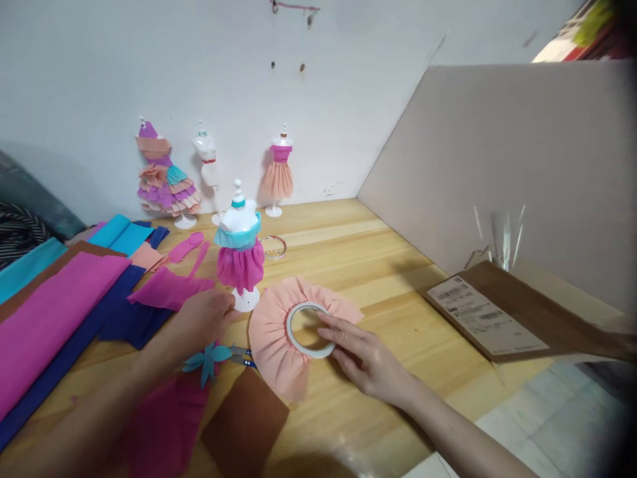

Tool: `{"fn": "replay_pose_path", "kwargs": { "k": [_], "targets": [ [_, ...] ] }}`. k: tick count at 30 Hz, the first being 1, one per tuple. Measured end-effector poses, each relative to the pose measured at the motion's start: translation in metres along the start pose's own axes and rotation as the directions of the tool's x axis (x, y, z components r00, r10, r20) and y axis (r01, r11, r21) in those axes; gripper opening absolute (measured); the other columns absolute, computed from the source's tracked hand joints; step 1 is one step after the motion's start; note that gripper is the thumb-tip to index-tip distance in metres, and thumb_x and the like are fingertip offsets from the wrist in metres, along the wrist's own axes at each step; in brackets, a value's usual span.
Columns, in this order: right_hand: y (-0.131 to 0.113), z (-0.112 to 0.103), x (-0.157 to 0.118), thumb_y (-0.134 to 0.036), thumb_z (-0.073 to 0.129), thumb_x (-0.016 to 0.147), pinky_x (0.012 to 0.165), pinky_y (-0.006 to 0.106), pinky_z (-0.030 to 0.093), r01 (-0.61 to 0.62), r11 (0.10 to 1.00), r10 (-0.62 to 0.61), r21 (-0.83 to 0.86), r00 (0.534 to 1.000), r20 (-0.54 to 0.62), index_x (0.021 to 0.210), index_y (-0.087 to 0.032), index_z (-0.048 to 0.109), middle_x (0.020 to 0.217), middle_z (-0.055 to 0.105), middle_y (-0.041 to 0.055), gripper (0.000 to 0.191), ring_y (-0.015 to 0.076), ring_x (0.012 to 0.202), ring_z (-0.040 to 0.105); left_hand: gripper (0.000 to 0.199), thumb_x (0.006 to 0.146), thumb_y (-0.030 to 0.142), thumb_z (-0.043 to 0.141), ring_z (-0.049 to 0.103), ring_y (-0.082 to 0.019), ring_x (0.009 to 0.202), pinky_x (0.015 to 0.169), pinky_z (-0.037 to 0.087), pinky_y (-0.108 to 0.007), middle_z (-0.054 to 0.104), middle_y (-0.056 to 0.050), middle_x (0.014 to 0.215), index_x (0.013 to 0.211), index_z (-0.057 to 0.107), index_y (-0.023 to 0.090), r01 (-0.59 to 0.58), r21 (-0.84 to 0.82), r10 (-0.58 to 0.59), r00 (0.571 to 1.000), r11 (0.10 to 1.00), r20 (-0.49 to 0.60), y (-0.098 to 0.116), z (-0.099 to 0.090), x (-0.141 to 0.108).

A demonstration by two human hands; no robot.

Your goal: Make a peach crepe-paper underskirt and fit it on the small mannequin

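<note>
Brown parcel [540, 307] (white label [488, 320])

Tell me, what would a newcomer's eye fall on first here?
Probably the little dress form in turquoise and magenta, standing on the wooden table just left of the view's centre. To its right and nearer the viewer, a pleated peach piece fans partly around a white ring, touched by the fingers of the right hand. Three more dress forms stand behind, along the wall.
</note>
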State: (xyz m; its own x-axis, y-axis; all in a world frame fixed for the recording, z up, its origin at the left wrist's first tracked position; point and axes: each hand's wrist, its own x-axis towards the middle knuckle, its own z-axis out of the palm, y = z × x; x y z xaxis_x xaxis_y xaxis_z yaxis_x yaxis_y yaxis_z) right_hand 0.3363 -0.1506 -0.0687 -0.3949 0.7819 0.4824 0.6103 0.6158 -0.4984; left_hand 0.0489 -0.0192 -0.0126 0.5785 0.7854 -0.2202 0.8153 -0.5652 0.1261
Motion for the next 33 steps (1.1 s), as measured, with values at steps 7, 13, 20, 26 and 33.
{"fn": "replay_pose_path", "kwargs": {
  "k": [7, 13, 20, 26, 33],
  "targets": [
    [0.002, 0.006, -0.003, -0.007, 0.049, 0.089, 0.073, 0.027, 0.057, -0.14, 0.985, 0.129, -0.102, 0.986, -0.109, 0.095, -0.02, 0.062, 0.1, 0.066, 0.0108, 0.019, 0.0177, 0.091, 0.068, 0.03, 0.091, 0.033, 0.046, 0.064, -0.023, 0.075, 0.061, 0.034, -0.029, 0.068, -0.01, 0.08, 0.074, 0.063, 0.015, 0.045, 0.012, -0.045, 0.998, 0.999, 0.032, 0.002, 0.0, 0.002],
    [0.004, 0.005, -0.003, -0.007, 0.048, 0.089, 0.056, 0.023, 0.046, -0.189, 0.96, 0.162, -0.206, 0.976, -0.145, 0.075, -0.019, 0.055, 0.071, 0.056, 0.0038, 0.02, 0.0141, 0.063, 0.056, 0.025, 0.091, 0.031, 0.049, 0.065, -0.025, 0.081, 0.064, 0.036, -0.031, 0.07, -0.01, 0.083, 0.078, 0.064, 0.015, 0.031, 0.002, -0.031, 0.999, 1.0, 0.021, -0.002, 0.006, 0.002],
    [-0.004, -0.001, -0.002, -0.007, 0.049, 0.088, 0.062, 0.024, 0.05, -0.198, 0.968, 0.174, -0.157, 0.972, -0.157, 0.091, -0.018, 0.062, 0.079, 0.062, 0.0059, 0.017, 0.0149, 0.07, 0.06, 0.027, 0.092, 0.03, 0.046, 0.066, -0.024, 0.08, 0.063, 0.039, -0.031, 0.07, -0.01, 0.085, 0.08, 0.064, 0.015, 0.017, 0.034, -0.018, 0.999, 0.999, 0.034, 0.005, -0.001, -0.004],
    [-0.006, -0.001, -0.003, -0.007, 0.046, 0.087, 0.069, 0.027, 0.055, -0.201, 0.969, 0.182, -0.142, 0.974, -0.133, 0.095, -0.016, 0.063, 0.09, 0.068, 0.01, 0.021, 0.0167, 0.08, 0.066, 0.03, 0.096, 0.024, 0.038, 0.065, -0.022, 0.078, 0.064, 0.041, -0.03, 0.069, -0.008, 0.081, 0.079, 0.062, 0.016, -0.111, 0.042, 0.111, 0.994, 0.993, 0.004, 0.051, -0.018, -0.029],
    [-0.006, 0.001, -0.01, -0.011, 0.048, 0.088, 0.078, 0.035, 0.057, -0.195, 0.939, 0.188, -0.282, 0.981, -0.053, 0.099, -0.017, 0.066, 0.107, 0.071, 0.0126, 0.021, 0.0226, 0.093, 0.068, 0.018, 0.091, 0.017, 0.047, 0.065, -0.025, 0.083, 0.068, 0.045, -0.034, 0.069, -0.008, 0.085, 0.082, 0.062, 0.016, -0.417, 0.035, 0.415, 0.908, 0.908, 0.061, 0.087, 0.0, -0.031]
  ]
}}
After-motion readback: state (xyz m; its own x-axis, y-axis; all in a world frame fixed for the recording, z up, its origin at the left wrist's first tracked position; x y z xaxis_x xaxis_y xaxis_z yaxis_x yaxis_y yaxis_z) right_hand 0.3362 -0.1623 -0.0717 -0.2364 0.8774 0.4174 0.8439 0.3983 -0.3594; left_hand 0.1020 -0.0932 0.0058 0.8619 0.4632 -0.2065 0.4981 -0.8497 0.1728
